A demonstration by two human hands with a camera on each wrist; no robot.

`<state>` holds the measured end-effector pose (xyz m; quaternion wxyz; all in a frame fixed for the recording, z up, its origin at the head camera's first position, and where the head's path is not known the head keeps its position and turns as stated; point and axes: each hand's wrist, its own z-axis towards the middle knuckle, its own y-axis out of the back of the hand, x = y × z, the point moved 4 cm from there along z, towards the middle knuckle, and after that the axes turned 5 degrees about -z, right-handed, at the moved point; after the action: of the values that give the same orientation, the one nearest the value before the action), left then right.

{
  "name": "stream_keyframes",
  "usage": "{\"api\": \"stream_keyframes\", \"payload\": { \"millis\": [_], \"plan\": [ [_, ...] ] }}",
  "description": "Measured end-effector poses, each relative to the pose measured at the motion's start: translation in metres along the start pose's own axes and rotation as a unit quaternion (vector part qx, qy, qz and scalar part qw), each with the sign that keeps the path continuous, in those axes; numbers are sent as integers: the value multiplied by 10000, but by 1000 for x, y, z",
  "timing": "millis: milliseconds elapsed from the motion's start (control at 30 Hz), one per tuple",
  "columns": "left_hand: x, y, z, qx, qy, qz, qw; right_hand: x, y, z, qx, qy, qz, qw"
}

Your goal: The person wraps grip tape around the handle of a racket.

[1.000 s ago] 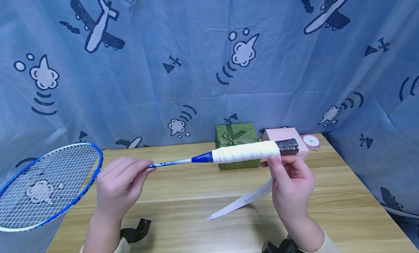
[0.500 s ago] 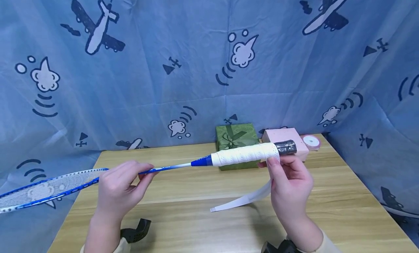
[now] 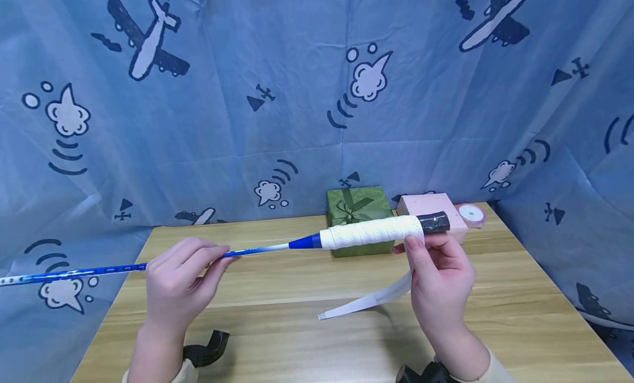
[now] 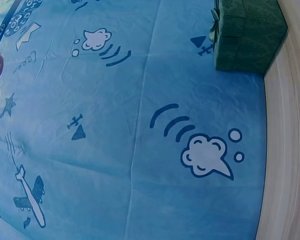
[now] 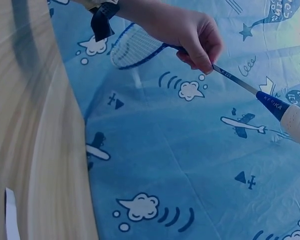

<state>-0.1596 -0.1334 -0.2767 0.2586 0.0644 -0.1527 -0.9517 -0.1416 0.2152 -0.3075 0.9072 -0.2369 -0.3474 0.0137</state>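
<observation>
Racket [image 3: 277, 245] is being held level above the table [image 3: 307, 339], handle to the person's right, head running off the left edge of the head view. Left hand [image 3: 178, 284] is pinching the thin blue shaft [image 3: 247, 252] between thumb and fingertips; the right wrist view is showing the same pinch [image 5: 197, 42] with the strung head behind it. Right hand [image 3: 438, 278] is sitting under the butt end of the handle, thumb pressing the white tape [image 3: 371, 231] against the handle just short of the dark butt cap [image 3: 435, 222], other fingers curling loosely below. The loose tail of the tape [image 3: 366, 301] is hanging down from that thumb and trailing toward the table, its free end floating just above the wood. Step in hand, as I'm reading it: wrapping the handle, with most of it covered and only the stretch by the cap bare. Next move is probably calling for steady tension on the tail, a roll of the shaft from the left pinch, and an even overlap so the last turns are landing square at the cap. A green gift box [image 3: 358, 218], a pink box [image 3: 433, 207] and a roll of ribbon [image 3: 470, 213] are sitting at the back of the table against the blue printed cloth [image 3: 297, 97].
</observation>
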Motion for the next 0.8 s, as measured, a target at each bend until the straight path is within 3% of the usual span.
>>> {"api": "stream_keyframes", "payload": {
  "millis": [267, 600, 800],
  "plan": [
    [-3, 1, 3, -174, -155, -149, 9996, 2, 0, 1, 206, 95, 117, 9997],
    [-1, 1, -1, 46, -109, -54, 9999, 0, 0, 1, 104, 73, -233, 9996],
    [0, 1, -1, -376, -60, 192, 9991, 1, 1, 0, 132, -11, -285, 9995]
  ]
}}
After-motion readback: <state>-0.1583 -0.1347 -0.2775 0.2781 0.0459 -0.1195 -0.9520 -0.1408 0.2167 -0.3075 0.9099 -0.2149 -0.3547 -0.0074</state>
